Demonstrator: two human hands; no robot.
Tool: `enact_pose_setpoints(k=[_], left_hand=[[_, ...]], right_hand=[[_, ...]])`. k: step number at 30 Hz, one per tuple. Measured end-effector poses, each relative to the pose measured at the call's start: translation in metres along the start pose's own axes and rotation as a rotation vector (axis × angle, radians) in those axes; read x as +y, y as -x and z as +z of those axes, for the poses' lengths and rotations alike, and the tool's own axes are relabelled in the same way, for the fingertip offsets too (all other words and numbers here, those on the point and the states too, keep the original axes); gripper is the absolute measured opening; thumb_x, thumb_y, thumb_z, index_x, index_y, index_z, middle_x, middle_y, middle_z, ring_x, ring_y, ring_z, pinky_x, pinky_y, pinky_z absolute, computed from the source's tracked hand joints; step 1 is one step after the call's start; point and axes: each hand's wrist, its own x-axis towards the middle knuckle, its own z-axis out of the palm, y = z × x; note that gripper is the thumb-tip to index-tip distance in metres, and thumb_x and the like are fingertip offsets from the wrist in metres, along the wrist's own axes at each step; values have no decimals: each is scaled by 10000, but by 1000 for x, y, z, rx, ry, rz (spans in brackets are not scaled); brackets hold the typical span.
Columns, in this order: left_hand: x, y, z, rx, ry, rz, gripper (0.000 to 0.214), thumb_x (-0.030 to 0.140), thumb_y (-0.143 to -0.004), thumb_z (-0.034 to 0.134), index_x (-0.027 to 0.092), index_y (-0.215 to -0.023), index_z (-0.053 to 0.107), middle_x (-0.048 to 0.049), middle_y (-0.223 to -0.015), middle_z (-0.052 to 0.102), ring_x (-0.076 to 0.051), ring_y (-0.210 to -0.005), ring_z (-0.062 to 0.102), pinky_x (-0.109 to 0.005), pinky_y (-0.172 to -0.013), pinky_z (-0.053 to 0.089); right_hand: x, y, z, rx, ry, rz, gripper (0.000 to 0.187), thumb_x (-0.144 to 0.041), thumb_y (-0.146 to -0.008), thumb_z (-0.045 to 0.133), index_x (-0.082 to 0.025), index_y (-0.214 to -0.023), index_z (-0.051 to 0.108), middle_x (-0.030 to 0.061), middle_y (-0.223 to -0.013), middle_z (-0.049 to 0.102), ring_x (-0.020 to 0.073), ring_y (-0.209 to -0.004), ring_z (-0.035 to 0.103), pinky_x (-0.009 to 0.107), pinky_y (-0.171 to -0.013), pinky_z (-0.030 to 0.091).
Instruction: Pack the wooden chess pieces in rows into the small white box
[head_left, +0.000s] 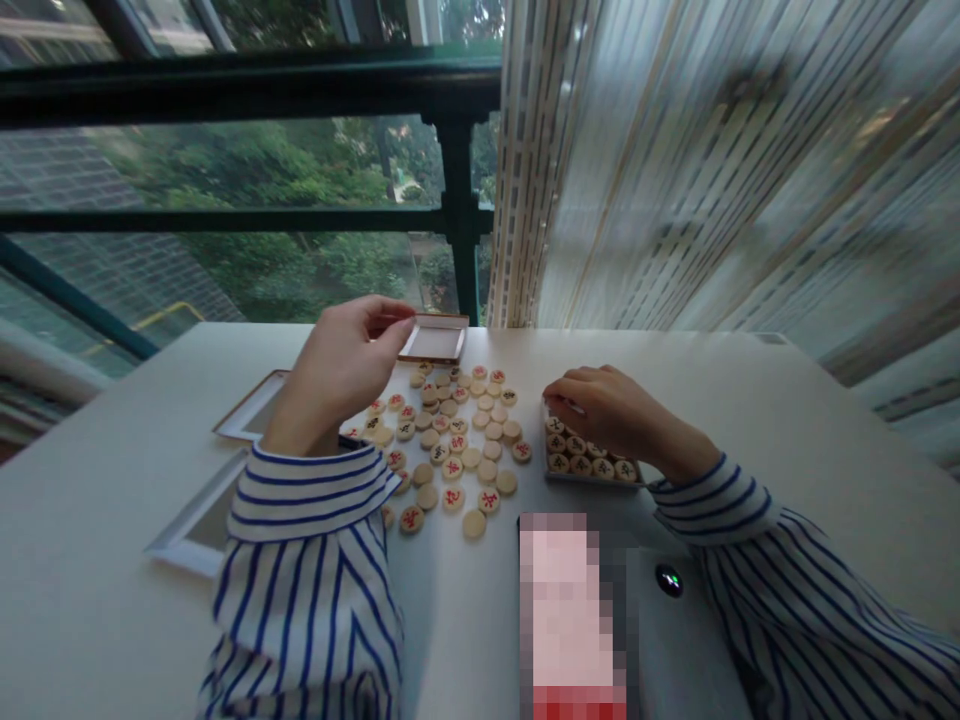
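Observation:
My left hand hovers over the far left of a spread of loose Chinese chess pieces, its thumb and fingers pinched together. Whatever is between them, if anything, is hidden. The pieces are round, pale wood, some with red or black characters, some blank side up. On the right, my right hand bends over a shallow box with rows of pieces with black characters inside. Its fingers are closed at the box's far left corner, and what they grip cannot be seen.
A small open box lies at the table's far edge. Two more open trays, one brown-edged and one white, lie on the left. A phone and a pale device are at the near right.

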Motion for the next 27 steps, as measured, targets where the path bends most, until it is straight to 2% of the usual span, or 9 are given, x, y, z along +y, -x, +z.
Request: enact_pose_setpoints(k=[4, 9, 13, 20, 27], left_hand=[[-3, 7, -7, -1, -42, -24, 257, 321, -769, 529, 194, -947, 664, -36, -929, 693, -172, -820, 630, -267, -786, 499], [-20, 16, -15, 24, -71, -68, 251, 318, -768, 524, 182, -919, 672, -41, -896, 697, -176, -785, 629, -277, -768, 501], [-33, 24, -17, 79, 4, -100, 257, 347, -770, 522, 179, -897, 669, -47, -881, 696, -173, -775, 630, -276, -746, 504], [-52, 31, 3, 144, 178, -102, 320, 374, -778, 520, 136, -960, 632, -81, -881, 685, -173, -770, 635, -293, -718, 500], [-60, 45, 26, 132, 139, -126, 320, 347, -809, 482, 147, -1033, 591, -87, -885, 682, -175, -767, 637, -289, -698, 498]], right_hand=[[-4, 0, -1, -2, -11, -14, 255, -242, -882, 403, -181, -987, 627, 62, -898, 657, 177, -841, 584, 294, -719, 349], [-6, -1, -1, -15, -11, -35, 253, -246, -876, 414, -175, -996, 625, 73, -914, 660, 184, -839, 586, 307, -712, 354], [-9, 0, -1, -16, -24, -65, 232, -240, -863, 441, -174, -991, 622, 70, -901, 663, 188, -845, 589, 312, -719, 359], [-15, 0, 2, -18, -53, -84, 216, -247, -869, 443, -186, -978, 619, 65, -902, 666, 192, -868, 596, 312, -737, 370], [-19, 0, 2, -36, -77, -86, 201, -241, -857, 465, -181, -969, 620, 79, -895, 667, 190, -856, 602, 311, -753, 390]])
